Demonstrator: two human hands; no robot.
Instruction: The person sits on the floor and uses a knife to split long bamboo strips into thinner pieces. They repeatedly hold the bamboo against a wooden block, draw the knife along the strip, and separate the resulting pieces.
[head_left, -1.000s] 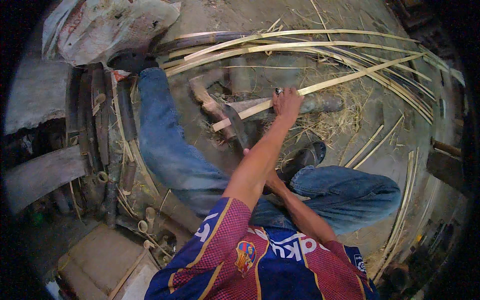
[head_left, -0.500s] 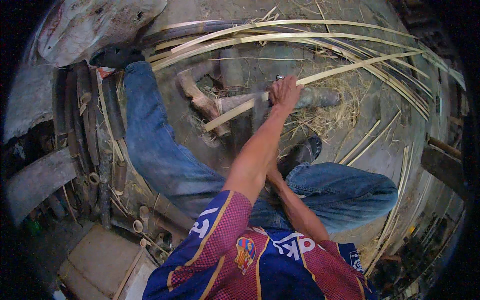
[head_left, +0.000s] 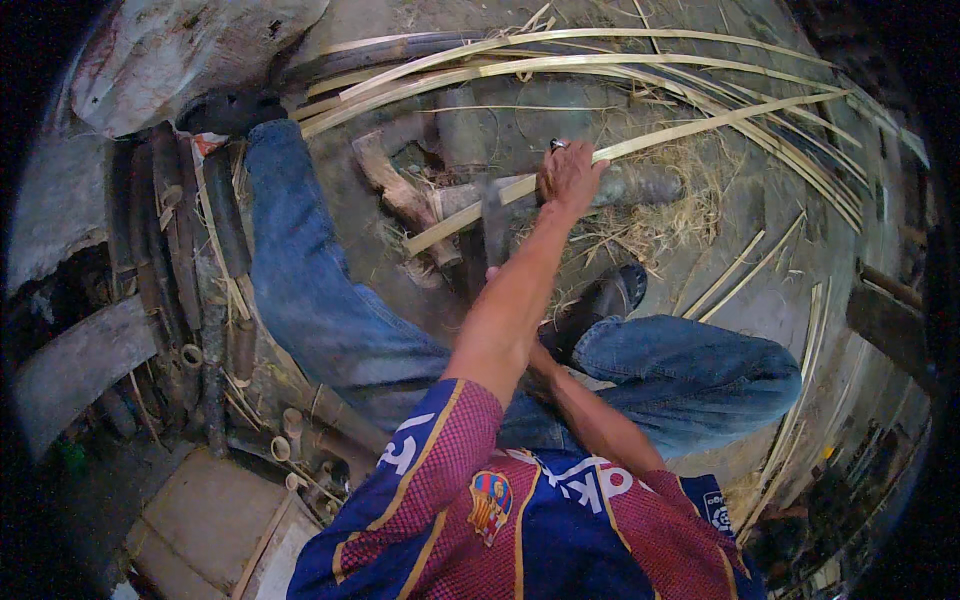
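Observation:
My left hand (head_left: 570,180), a dark ring on one finger, is closed over a long pale bamboo strip (head_left: 700,127). The strip slants from the lower left up to the far right, across a round log (head_left: 640,185) lying on the ground. A dark knife blade (head_left: 494,228) stands across the strip, left of my left hand. My right forearm (head_left: 600,415) passes beneath my left arm toward the blade's near end. Only a bit of my right hand (head_left: 491,273) shows there, and its grip is mostly hidden. Left of the log lies a forked piece of wood (head_left: 393,190).
Long bamboo strips (head_left: 560,64) curve across the far ground. Shavings (head_left: 685,225) lie right of the log. Dark bamboo poles (head_left: 165,230) stack at the left, below a pale sack (head_left: 190,60). My jeans-covered legs (head_left: 310,260) spread around the work, and a cardboard box (head_left: 210,515) sits near left.
The knife blade has shifted a little left along the strip and looks less blurred. My left hand keeps its hold in nearly the same place.

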